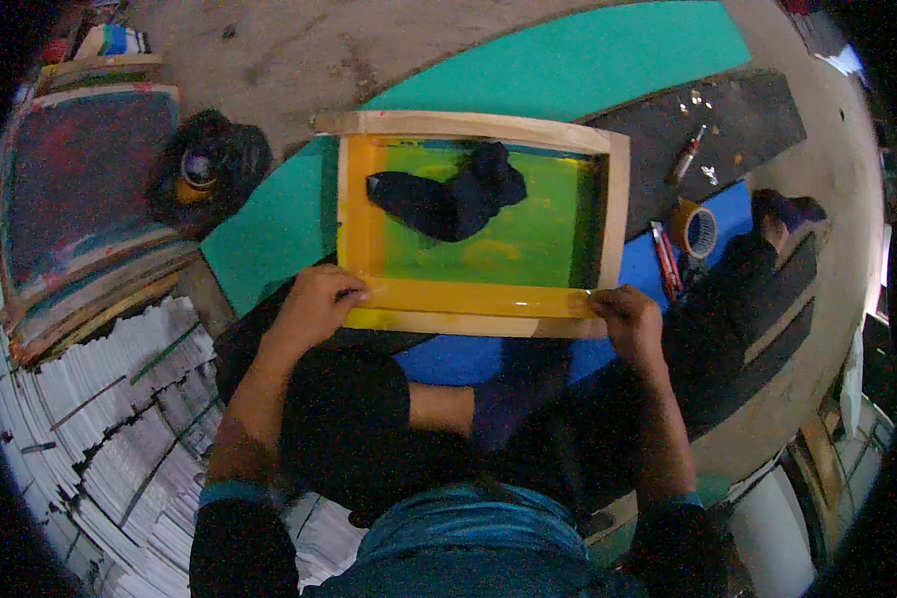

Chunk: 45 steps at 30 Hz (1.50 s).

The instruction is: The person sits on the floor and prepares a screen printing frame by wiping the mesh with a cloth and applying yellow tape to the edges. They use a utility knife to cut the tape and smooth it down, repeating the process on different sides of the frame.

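A wooden screen-printing frame (488,127) with green mesh lies in front of me on a teal and blue sheet. Shiny yellow tape (468,297) runs along its near and left inner edges. My left hand (314,304) presses down on the near left corner of the tape. My right hand (628,319) pinches the tape's end at the near right corner. A dark crumpled cloth (453,199) rests on the mesh inside the frame.
A tape roll (698,231), red pens (665,259) and a marker (686,154) lie right of the frame. Stacked screens (80,199) and a dark bag with a container (204,169) sit at left. White paper stacks (100,419) spread at lower left.
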### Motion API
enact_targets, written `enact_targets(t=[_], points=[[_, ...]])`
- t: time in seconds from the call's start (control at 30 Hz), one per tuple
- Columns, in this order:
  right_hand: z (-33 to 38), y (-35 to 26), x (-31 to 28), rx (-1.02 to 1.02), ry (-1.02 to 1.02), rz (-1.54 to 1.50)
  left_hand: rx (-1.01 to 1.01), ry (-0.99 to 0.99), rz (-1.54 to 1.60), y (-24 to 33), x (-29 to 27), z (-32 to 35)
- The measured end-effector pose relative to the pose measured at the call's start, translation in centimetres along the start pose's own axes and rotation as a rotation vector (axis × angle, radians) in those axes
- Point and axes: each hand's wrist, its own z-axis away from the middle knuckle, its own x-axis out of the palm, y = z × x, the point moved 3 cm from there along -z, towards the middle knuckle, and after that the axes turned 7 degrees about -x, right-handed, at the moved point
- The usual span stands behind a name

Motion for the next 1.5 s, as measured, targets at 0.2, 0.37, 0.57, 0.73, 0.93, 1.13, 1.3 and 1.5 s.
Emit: enact_targets(t=[0.2, 0.37, 0.57, 0.73, 0.93, 1.13, 1.3, 1.5], points=[[-0.1, -3.6, -1.0, -0.211, -0.030, 0.183, 0.157, -0.050, -0.075, 0.9, -0.1, 0.0], [-0.2, -3.9, -1.0, -0.207, -0.082, 0.279, 0.189, -0.109, -0.151, 0.9, 0.3, -0.4], [-0.3, -3.5, -0.3, -0.159, -0.168, 0.318, 0.171, -0.201, -0.254, 1.6, 0.3, -1.0], [-0.6, -4.4, -0.6, -0.131, -0.232, 0.367, 0.029, -0.282, -0.306, 2.5, -0.1, -1.2], [-0.7, -3.9, -0.2, -0.152, -0.262, 0.358, -0.129, -0.366, -0.311, 3.1, -0.2, -1.4], [-1.3, -4.0, 0.0, -0.074, -0.337, 0.476, -0.149, -0.387, -0.297, 2.3, -0.4, -1.5], [-1.2, -5.6, -1.2, -0.104, -0.263, 0.383, -0.151, -0.339, -0.233, 2.8, -0.7, -1.2], [-1.5, -6.5, -0.7, -0.083, -0.089, 0.180, -0.054, -0.166, -0.104, 5.3, -3.7, -0.5]])
